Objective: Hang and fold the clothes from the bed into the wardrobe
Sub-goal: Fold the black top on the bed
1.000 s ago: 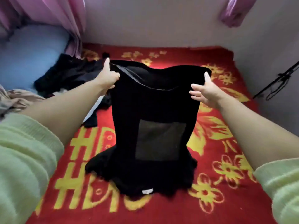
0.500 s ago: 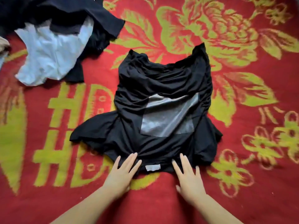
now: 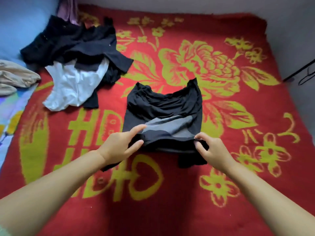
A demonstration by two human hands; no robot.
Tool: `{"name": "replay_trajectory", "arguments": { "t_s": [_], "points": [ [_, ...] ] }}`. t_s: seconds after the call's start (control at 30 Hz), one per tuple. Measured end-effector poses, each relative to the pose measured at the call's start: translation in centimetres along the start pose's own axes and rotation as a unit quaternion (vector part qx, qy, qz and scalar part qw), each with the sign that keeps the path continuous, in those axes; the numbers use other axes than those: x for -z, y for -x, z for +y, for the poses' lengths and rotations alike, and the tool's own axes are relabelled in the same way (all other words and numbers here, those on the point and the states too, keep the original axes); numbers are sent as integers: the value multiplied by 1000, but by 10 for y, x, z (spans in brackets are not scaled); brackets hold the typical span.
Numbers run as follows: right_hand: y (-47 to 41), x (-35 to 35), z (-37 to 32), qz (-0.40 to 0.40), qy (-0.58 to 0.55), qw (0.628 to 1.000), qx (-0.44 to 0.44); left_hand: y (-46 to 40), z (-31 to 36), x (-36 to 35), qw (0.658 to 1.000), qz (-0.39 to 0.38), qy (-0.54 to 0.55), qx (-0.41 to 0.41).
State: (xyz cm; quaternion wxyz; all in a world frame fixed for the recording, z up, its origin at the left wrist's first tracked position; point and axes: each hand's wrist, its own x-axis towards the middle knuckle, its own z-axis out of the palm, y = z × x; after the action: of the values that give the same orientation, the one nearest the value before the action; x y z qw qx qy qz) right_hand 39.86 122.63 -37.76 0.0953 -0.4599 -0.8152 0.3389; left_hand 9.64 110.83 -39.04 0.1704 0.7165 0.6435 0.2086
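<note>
A black T-shirt with a grey square print lies on the red and yellow bedspread, its hem toward the far wall. My left hand pinches the near left edge of the shirt between thumb and fingers. My right hand pinches the near right edge. Both hold that edge lifted and folded up over the print, with the sleeves hanging below. A heap of dark clothes with a white garment under it lies at the far left of the bed.
A beige garment and a blue pillow lie at the left edge. Grey walls border the bed at the back and right. A black rod with a hanger shows at the right.
A second ago I held the shirt up by its hem. It then lay flat with both hands pressing its collar end. Now both hands pinch that near edge and lift it forward.
</note>
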Motion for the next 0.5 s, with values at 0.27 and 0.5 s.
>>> {"name": "replay_trajectory", "arguments": {
  "t_s": [0.27, 0.5],
  "points": [
    [23, 140, -90, -156, 298, 935, 112, -1, 61, 117, 948, -76, -228, -211],
    [76, 235, -155, -233, 213, 947, 59, 17, 104, 220, 992, 9, -22, -123]
  ]
}}
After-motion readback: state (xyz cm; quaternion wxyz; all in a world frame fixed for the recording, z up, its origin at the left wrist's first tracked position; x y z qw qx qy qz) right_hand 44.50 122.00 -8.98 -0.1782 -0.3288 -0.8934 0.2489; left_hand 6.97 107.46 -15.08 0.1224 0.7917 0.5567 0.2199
